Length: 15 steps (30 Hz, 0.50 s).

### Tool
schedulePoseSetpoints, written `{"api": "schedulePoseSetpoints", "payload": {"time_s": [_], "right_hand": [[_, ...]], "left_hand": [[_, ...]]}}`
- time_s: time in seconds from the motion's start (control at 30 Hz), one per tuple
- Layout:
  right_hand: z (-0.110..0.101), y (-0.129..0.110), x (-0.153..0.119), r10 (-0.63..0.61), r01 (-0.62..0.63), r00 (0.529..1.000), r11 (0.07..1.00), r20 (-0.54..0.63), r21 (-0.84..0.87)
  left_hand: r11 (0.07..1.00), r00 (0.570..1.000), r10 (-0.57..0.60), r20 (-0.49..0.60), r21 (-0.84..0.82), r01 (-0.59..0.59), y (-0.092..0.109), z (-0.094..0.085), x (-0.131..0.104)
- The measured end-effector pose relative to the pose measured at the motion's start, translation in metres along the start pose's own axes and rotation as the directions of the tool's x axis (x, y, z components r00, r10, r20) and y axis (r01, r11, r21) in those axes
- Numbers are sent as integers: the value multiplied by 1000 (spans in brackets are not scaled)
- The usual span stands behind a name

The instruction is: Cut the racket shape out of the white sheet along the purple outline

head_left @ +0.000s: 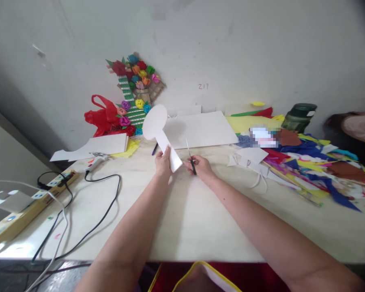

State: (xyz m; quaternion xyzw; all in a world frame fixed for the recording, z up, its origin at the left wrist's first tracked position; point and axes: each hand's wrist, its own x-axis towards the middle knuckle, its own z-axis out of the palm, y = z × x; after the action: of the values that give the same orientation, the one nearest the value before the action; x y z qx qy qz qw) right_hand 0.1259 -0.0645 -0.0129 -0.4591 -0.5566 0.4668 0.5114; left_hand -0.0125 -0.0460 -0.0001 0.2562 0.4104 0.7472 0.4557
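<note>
A white paper cutout (155, 123), a round head on a straight strip, is held up over the table. My left hand (163, 162) is closed on the strip's lower part, with the thumb on its face. Just to its right, my right hand (200, 166) grips scissors (192, 163) by their dark handles, the blades pointing up and away. The fingertips of my right hand are close to the strip's lower corner; whether they touch it I cannot tell. A large white sheet (200, 129) lies behind both hands.
Cut white paper (105, 146), a glue gun (93, 163) and a power strip (33, 202) with cords are at left. Paper flowers (136, 89) stand against the wall. At right are colourful scraps (322, 162) and a green jar (298, 117).
</note>
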Motion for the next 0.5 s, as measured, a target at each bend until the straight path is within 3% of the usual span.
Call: {"api": "schedulePoseSetpoints", "payload": {"time_s": [0.2, 0.5], "right_hand": [[-2, -13, -7, 83, -100, 990, 982, 111, 163], [2, -15, -5, 76, -90, 995, 956, 59, 280]], "left_hand": [[998, 999, 36, -19, -43, -36, -2, -3, 3], [996, 996, 85, -8, -16, -85, -2, 2, -4]]}}
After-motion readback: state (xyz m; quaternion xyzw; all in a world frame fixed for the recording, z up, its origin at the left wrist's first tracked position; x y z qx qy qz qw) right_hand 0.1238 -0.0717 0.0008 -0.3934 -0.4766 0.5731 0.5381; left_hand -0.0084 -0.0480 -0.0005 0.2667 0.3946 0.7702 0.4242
